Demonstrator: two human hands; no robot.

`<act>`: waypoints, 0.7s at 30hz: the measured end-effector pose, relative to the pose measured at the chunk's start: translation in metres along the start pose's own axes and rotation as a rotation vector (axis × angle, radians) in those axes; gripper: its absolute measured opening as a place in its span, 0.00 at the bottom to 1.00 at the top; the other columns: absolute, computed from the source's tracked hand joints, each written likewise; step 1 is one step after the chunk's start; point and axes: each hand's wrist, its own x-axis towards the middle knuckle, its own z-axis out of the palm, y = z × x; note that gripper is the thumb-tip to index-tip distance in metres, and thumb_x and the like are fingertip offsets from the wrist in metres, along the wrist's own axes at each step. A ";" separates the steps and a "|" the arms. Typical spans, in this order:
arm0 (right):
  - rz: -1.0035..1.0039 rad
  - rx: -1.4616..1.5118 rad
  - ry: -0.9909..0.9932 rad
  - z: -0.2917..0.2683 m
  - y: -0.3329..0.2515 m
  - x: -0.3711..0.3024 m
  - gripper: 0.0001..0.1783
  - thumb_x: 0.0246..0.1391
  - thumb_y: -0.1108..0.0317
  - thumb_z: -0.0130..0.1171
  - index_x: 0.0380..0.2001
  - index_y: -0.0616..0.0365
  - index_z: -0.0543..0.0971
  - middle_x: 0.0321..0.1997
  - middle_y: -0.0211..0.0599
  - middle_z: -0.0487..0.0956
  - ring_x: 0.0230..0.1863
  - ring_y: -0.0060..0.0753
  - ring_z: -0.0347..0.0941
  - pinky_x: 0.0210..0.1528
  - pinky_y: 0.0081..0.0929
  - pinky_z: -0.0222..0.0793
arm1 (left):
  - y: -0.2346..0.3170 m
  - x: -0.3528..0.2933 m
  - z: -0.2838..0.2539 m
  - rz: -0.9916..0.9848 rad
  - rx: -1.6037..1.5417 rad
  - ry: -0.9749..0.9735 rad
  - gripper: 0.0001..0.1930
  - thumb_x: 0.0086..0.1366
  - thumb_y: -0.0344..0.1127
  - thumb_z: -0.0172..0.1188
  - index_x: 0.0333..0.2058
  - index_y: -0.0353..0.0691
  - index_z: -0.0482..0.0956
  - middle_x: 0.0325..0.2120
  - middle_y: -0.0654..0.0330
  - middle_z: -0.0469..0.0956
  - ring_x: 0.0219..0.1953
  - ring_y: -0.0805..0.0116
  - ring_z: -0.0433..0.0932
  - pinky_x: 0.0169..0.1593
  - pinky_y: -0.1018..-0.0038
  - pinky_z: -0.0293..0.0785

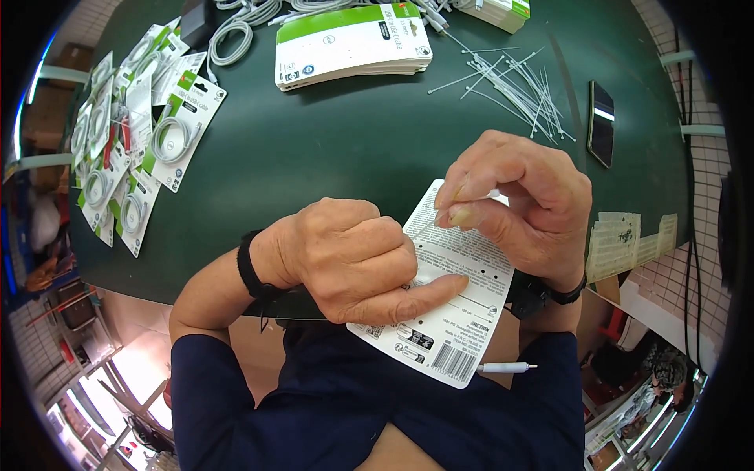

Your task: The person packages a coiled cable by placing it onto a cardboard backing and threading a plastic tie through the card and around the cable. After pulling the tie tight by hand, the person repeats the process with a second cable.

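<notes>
A white packaging card (pixel 459 314) lies tilted over the near table edge, its printed back facing up. My left hand (pixel 353 263) is closed on the card's left side, thumb stretched across the print. Above the card's upper part, my right hand (pixel 514 200) pinches the end of a thin white cable tie (pixel 425 231). The tie runs from those fingertips down toward my left knuckles, where it goes out of sight. From beneath the card's lower right edge sticks a white cable plug (pixel 506 367). The rest of that cable is hidden behind the card.
Several loose cable ties (pixel 514 86) lie at the far right near a phone (pixel 601 124). At the back is a stack of cards (pixel 353 47), with bundled white cables (pixel 232 39) beside it. Carded cables (pixel 173 137) pile up at left. Taped paper (pixel 620 243) covers the right edge.
</notes>
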 end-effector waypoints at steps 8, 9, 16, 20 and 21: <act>0.017 -0.169 -0.256 -0.014 -0.005 0.006 0.09 0.49 0.78 0.76 0.30 0.59 0.82 0.29 0.38 0.86 0.33 0.34 0.86 0.36 0.28 0.80 | -0.002 -0.001 0.000 -0.041 0.064 0.057 0.21 0.56 0.40 0.69 0.49 0.43 0.86 0.21 0.72 0.67 0.21 0.80 0.67 0.22 0.81 0.56; 0.009 -0.159 -0.263 -0.015 -0.005 0.006 0.09 0.49 0.78 0.76 0.30 0.59 0.82 0.29 0.38 0.86 0.33 0.34 0.86 0.36 0.28 0.80 | -0.001 0.000 -0.001 -0.056 0.065 0.046 0.21 0.56 0.40 0.69 0.49 0.43 0.86 0.22 0.71 0.68 0.21 0.80 0.67 0.22 0.81 0.57; -0.005 -0.137 -0.260 -0.018 -0.003 0.006 0.09 0.49 0.76 0.76 0.29 0.58 0.82 0.30 0.39 0.86 0.33 0.34 0.85 0.36 0.27 0.79 | 0.000 0.003 -0.003 -0.097 0.110 0.037 0.21 0.56 0.40 0.70 0.48 0.43 0.85 0.26 0.67 0.75 0.24 0.77 0.74 0.23 0.81 0.60; 0.012 -0.123 -0.241 -0.019 -0.003 0.005 0.09 0.49 0.77 0.76 0.29 0.58 0.82 0.31 0.39 0.86 0.33 0.35 0.86 0.37 0.27 0.79 | 0.000 0.005 -0.003 -0.097 0.148 0.038 0.20 0.54 0.39 0.71 0.47 0.42 0.85 0.28 0.65 0.77 0.27 0.75 0.78 0.23 0.81 0.62; 0.014 -0.124 -0.245 -0.019 -0.003 0.005 0.09 0.49 0.77 0.76 0.29 0.58 0.82 0.31 0.39 0.87 0.34 0.35 0.86 0.37 0.27 0.79 | -0.001 0.005 -0.002 -0.102 0.156 0.047 0.20 0.54 0.39 0.71 0.46 0.42 0.85 0.28 0.64 0.77 0.27 0.74 0.79 0.23 0.81 0.62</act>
